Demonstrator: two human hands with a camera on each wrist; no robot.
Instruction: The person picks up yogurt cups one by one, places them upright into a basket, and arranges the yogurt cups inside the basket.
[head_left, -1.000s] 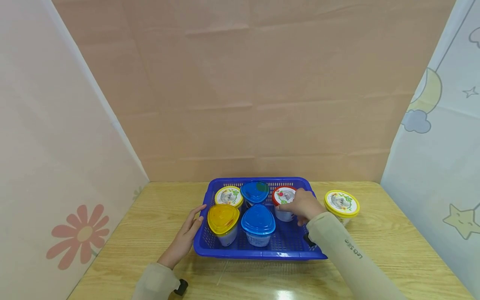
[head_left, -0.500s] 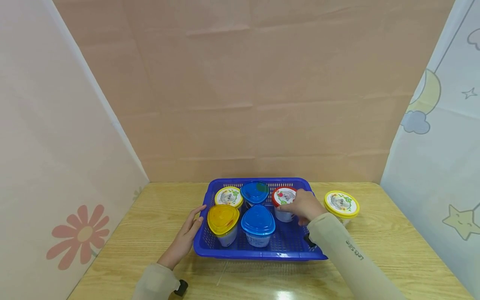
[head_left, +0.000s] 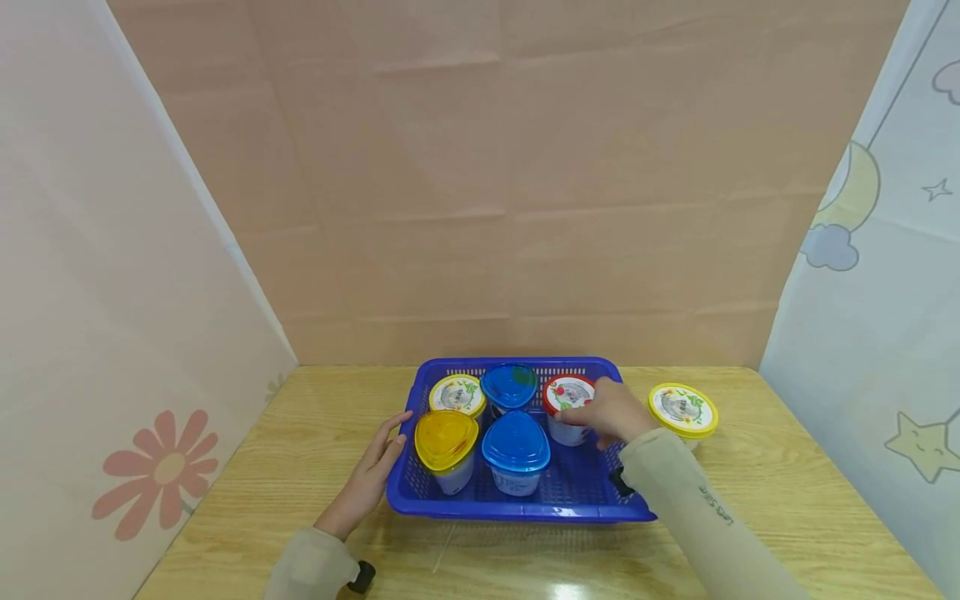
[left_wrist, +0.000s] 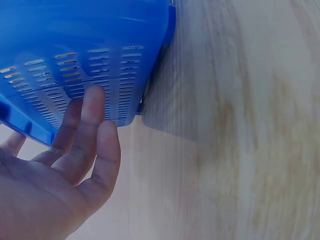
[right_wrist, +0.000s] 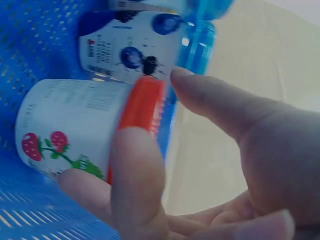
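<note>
In the head view, a blue plastic basket (head_left: 525, 510) holds several lidded tubs. My left hand (head_left: 367, 479) rests against the basket's left side with fairly straight fingers near the rim. The left wrist view shows fingertips (left_wrist: 93, 100) at the slotted outer wall. Inside the basket, my right hand (head_left: 609, 410) is at a white tub with a red lid (head_left: 564, 392). In the right wrist view, its fingers (right_wrist: 137, 175) lie along that tub (right_wrist: 75, 122), which has a strawberry print. A gap shows between the thumb (right_wrist: 197, 90) and the lid.
Also in the basket are a yellow-lidded tub (head_left: 446, 437), two blue-lidded tubs (head_left: 516, 442) and a tub with a white, yellow-rimmed lid (head_left: 457, 392). A similar tub (head_left: 681, 408) stands outside on the wooden table (head_left: 787, 483), right of the basket. Paper backdrops surround it.
My right hand has shifted slightly right and its thumb has drawn back a little from the red lid, showing more of it. The left hand and the basket look unchanged.
</note>
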